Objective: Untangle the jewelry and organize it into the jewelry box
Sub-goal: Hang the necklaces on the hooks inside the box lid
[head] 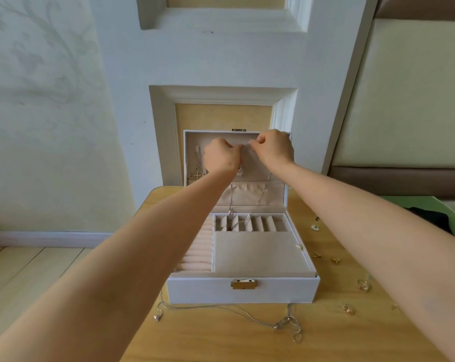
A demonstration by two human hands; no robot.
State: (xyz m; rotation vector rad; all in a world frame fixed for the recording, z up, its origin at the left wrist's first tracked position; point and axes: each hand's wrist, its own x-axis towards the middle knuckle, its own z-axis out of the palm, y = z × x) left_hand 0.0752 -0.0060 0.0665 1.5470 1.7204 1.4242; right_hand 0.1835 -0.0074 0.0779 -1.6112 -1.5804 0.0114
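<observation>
Jewelry box stands open in the middle of the wooden surface, white outside and lined in pale beige, with a brass clasp on its near wall. Its lid stands upright at the far side, with a gathered pouch along the lid's lower edge. Inside the base, a bank of pink ring rolls fills the left side, a row of small divided slots runs along the far edge, and a flat padded panel covers the rest.

Both arms reach far over the box to the top of the lid. The left grip and the right grip sit close together, fingers curled, each pinching the thin silver chain at a point between them. From there the chain hangs in two strands down the lid lining, and its lower part lies across the divided slots.

A cross pendant hangs at the left of the lid, partly hidden by the left wrist.

On the surface just near the box lies a second silver chain, loose along most of its run and bunched into a knot toward the right. To the right of the box, small gold pieces are scattered well apart: a ring, another ring, and tiny earrings farther back. A pale wooden floor shows on the left.
</observation>
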